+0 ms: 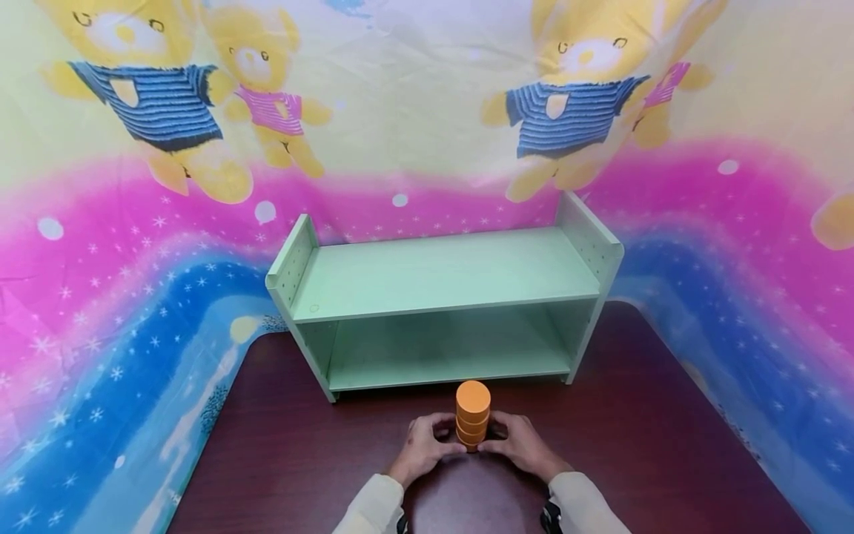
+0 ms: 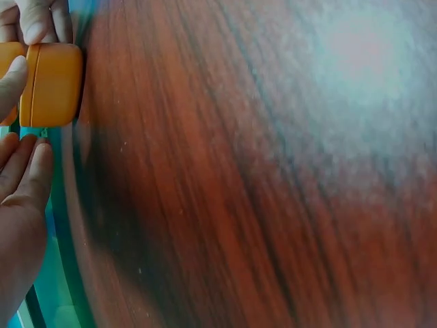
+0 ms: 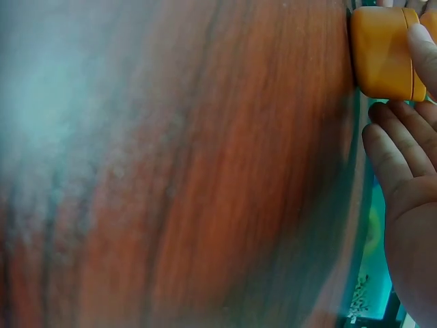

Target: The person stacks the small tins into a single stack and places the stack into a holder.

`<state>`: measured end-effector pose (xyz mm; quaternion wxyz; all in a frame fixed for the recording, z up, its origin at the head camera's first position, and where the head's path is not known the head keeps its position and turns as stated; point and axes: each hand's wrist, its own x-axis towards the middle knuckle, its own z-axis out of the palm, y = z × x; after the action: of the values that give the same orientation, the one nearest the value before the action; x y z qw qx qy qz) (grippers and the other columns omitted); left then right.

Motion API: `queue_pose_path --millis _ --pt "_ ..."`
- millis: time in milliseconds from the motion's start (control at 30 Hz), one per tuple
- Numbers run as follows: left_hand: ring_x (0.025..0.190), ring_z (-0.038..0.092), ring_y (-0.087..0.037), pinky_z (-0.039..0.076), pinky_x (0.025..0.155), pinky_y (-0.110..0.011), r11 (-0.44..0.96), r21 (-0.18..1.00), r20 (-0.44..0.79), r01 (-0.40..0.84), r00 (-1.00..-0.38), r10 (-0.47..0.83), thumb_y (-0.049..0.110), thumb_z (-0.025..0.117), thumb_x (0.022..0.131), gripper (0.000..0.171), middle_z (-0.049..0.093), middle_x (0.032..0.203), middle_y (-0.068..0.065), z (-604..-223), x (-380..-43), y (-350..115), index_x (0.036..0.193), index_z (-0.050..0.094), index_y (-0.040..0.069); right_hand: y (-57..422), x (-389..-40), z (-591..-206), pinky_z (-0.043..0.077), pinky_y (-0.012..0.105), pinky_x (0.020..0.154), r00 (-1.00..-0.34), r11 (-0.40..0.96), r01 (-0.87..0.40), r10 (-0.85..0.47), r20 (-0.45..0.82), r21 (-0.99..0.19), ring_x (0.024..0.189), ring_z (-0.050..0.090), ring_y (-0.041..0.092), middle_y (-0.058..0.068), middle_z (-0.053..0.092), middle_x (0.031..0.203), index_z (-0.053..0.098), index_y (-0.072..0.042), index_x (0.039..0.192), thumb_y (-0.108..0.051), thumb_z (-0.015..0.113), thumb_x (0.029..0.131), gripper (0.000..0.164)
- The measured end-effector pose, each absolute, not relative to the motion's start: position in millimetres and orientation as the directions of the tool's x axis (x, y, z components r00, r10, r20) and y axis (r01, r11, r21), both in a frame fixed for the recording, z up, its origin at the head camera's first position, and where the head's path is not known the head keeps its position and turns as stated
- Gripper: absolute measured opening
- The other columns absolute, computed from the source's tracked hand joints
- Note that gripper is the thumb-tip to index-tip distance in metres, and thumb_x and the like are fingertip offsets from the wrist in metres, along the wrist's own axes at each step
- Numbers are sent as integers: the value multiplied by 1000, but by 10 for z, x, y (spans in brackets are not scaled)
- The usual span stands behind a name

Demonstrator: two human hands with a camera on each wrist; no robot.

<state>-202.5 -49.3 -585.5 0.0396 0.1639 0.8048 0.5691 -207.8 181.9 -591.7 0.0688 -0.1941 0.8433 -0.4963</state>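
Note:
A short stack of orange round lidded containers (image 1: 473, 398) stands upright on the table, just in front of the shelf. My left hand (image 1: 422, 446) grips it from the left, and my right hand (image 1: 523, 443) grips it from the right. Both thumbs lie on the near side, with the fingers reaching round the sides. In the left wrist view, the lowest orange container (image 2: 59, 85) shows a lid seam and rounded bottom edges close to the tabletop. The right wrist view has the same container (image 3: 384, 53) beside the right fingers; the upper part of the stack is cut off there.
Behind the stack is a pale green two-tier shelf (image 1: 440, 271) with raised side panels. Under everything lies a dark red-brown wooden table (image 1: 280, 460) with rounded back corners. A printed cloth (image 1: 414, 111) with teddy bears hangs around the back and sides.

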Motion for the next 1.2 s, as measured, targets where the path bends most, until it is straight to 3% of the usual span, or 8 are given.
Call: queue_pose_path --millis 467,967,1200 --pt "99 70 -23 60 83 -29 277 944 92 179 -950 299 3 88 74 50 71 111 -15 -5884 -2033 -423 118 67 -7 1804 -2106 -5924 59 38 88 -918 410 -242 -389 71 -879 108 68 33 20 68 119 65 4 123 -19 84 82 51" --pt "104 69 -30 59 82 -26 201 968 77 148 -943 325 0 84 77 47 69 117 -18 -5891 -2047 -452 120 67 -6 1777 -2083 -5894 60 30 85 -925 359 -195 -376 49 -913 108 68 31 22 67 121 63 5 125 -17 83 83 52" --pt "103 69 -32 60 80 -25 194 973 59 128 -943 327 -1 84 77 47 68 118 -20 -5812 -2049 -493 120 66 -6 1735 -2082 -5812 59 35 87 -925 335 -209 -372 74 -919 106 69 31 21 68 119 65 5 123 -15 84 81 50"
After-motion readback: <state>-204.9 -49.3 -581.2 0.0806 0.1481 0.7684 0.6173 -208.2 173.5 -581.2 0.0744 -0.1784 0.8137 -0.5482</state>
